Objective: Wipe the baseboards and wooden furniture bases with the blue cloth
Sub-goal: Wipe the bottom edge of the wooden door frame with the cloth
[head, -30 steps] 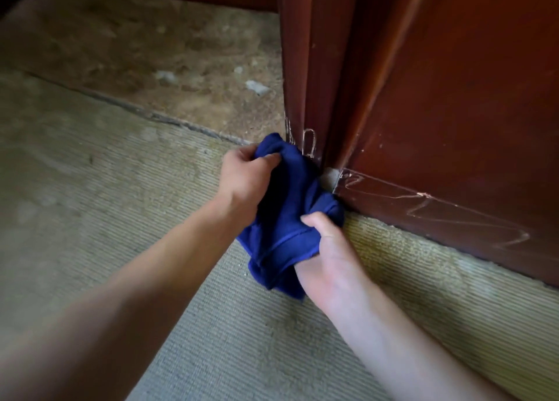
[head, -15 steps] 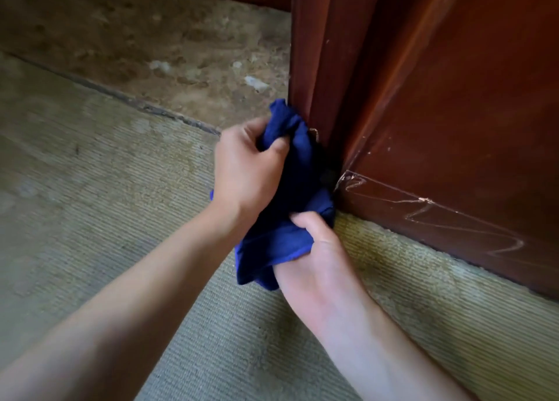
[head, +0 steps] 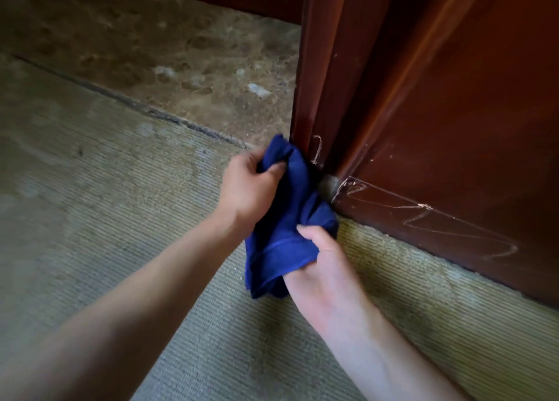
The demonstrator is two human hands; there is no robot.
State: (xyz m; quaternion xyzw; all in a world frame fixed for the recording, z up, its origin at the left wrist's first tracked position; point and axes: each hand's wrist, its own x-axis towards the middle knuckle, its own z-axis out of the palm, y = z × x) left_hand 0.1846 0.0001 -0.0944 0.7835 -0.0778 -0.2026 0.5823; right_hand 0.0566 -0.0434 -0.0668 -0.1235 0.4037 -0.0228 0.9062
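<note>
- The blue cloth [head: 290, 219] is bunched up at the foot of a reddish-brown wooden door frame [head: 320, 83], held between both hands low over the carpet [head: 121, 219].
- The left hand [head: 251, 185] grips the upper end of the cloth; its fingers [head: 273, 169] are curled into the folds, with the thumb side toward the frame.
- That upper end of the cloth lies against the bottom of the door frame, just beside some pale scratch marks [head: 317, 151] in the wood.
- The right hand [head: 323, 267] holds the lower end of the cloth, thumb [head: 311, 229] laid over the top of the fabric and the other fingers wrapped underneath, so they are mostly hidden.
- The cloth's hemmed edge hangs down below the right hand, and it seems to touch the carpet, though the shadow there makes this hard to tell.
- To the right of the cloth runs a wooden baseboard [head: 423, 228] along the bottom of a dark red panel [head: 469, 113]; zigzag scratches show on it.
- A small pale, dusty patch [head: 329, 184] sits in the corner where the frame meets the baseboard, just beside the cloth.
- Beyond the carpet's edge is a mottled brown stone floor [head: 181, 52] with a few light specks.
</note>
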